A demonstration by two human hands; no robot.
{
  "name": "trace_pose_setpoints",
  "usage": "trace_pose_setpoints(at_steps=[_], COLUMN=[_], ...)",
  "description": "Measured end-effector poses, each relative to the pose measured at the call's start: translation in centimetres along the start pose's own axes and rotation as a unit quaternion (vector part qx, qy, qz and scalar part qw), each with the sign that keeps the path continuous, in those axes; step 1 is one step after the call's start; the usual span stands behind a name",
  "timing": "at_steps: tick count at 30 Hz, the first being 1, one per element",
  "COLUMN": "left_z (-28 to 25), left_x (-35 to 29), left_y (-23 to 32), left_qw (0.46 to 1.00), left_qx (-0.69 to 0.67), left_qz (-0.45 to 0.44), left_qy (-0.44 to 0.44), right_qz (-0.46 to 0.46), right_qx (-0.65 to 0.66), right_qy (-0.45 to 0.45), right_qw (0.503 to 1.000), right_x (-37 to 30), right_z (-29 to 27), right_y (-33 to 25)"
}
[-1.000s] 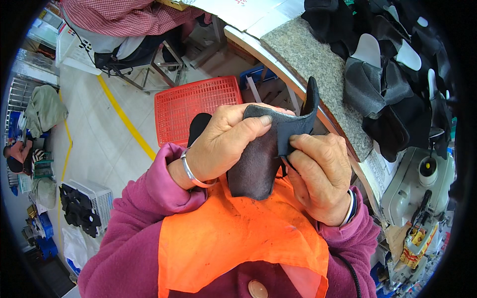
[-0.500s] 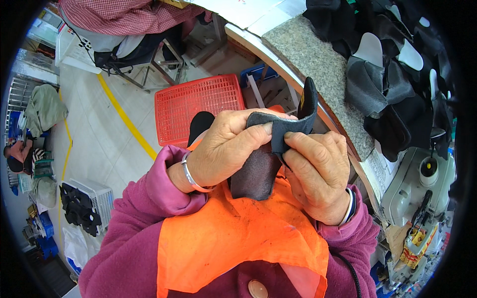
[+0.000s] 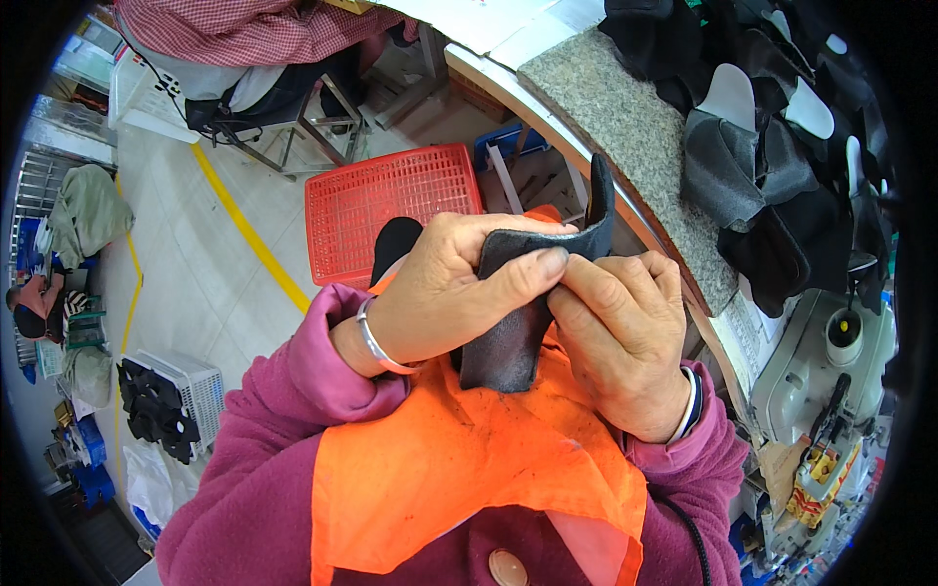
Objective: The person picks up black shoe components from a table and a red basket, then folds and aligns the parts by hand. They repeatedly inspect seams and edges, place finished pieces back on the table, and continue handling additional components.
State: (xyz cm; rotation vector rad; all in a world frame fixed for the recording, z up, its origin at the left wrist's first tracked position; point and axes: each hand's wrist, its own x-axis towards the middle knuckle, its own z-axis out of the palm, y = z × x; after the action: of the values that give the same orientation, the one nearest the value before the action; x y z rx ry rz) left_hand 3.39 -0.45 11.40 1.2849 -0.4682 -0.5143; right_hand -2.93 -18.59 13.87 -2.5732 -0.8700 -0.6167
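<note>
Above my orange apron, both hands hold a black padded fabric piece (image 3: 499,354). One end of it curls upward beyond my fingers, and a darker panel hangs down towards the apron. My left hand (image 3: 438,285) is closed on its upper edge, with the thumb lying across the near face. My right hand (image 3: 623,322) pinches the piece beside that thumb, its fingers bent. The two sets of fingertips meet at the fold. What lies under them is hidden.
A red plastic basket (image 3: 391,200) stands on the floor beyond my hands. To the right, a stone-topped table (image 3: 606,103) bears a heap of black fabric pieces (image 3: 721,168) beside a pale grey-green machine (image 3: 782,391). Another person in a checked sleeve (image 3: 220,37) sits at the far left.
My left thumb has slid right, up against the right fingertips. My right fingers have shifted slightly, and the curled end of the fabric piece has moved a little left.
</note>
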Motion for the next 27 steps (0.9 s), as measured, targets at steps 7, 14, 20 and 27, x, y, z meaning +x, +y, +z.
trace_pose_setpoints(at_steps=[7, 14, 20, 27], left_z=[-0.5, -0.1, -0.6, -0.7], left_x=[-0.3, 0.2, 0.1, 0.9], left_y=[0.7, 0.8, 1.2, 4.6], left_qw=[0.996, 0.973, 0.969, 0.955], left_qx=[0.086, 0.177, 0.203, 0.245], left_qz=[0.006, 0.146, 0.133, 0.163], left_qy=[-0.016, -0.02, -0.051, -0.043], right_qz=[0.066, 0.017, 0.015, 0.0], right_qx=[0.32, 0.16, 0.218, 0.201], right_qy=[-0.08, -0.084, -0.112, -0.087], right_qw=[0.942, 0.983, 0.969, 0.976], right_x=[2.1, 2.5, 3.2, 3.4], right_z=[-5.7, -3.8, -3.8, -4.9], right_y=[3.3, 6.5, 6.7, 6.0])
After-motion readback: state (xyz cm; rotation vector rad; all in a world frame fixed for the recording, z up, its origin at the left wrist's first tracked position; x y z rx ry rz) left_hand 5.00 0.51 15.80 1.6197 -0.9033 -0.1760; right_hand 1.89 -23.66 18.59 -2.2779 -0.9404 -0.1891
